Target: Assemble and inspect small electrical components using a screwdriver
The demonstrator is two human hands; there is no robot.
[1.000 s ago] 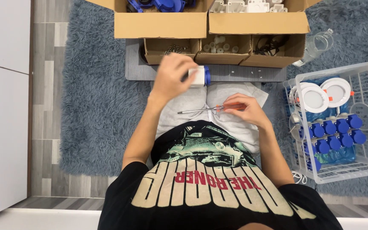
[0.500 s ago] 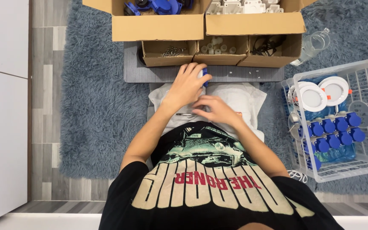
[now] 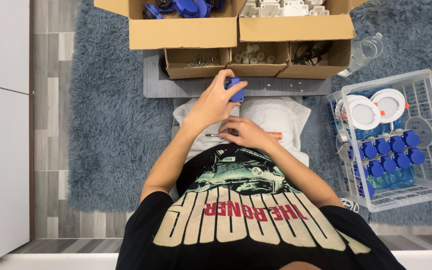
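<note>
My left hand [image 3: 215, 102] is raised over the front of the grey board [image 3: 196, 89] and grips a small blue plastic part [image 3: 235, 90] between thumb and fingers. My right hand [image 3: 244, 132] rests just below it on the white cloth [image 3: 281, 117] in my lap. Its fingers lie closed over a screwdriver [image 3: 212, 135]. The metal tip sticks out to the left and the orange handle end [image 3: 275, 135] shows to the right.
Open cardboard boxes [image 3: 186, 32] with blue and white parts stand at the back, with three small boxes [image 3: 258, 62] in front. A white wire basket [image 3: 391, 140] with blue caps and white round fittings is at the right. A clear jug [image 3: 363, 52] lies on the blue rug [image 3: 111, 125].
My right hand has moved left across the cloth and come down onto the screwdriver. My left hand has stayed up in front with the blue part, shifting slightly right.
</note>
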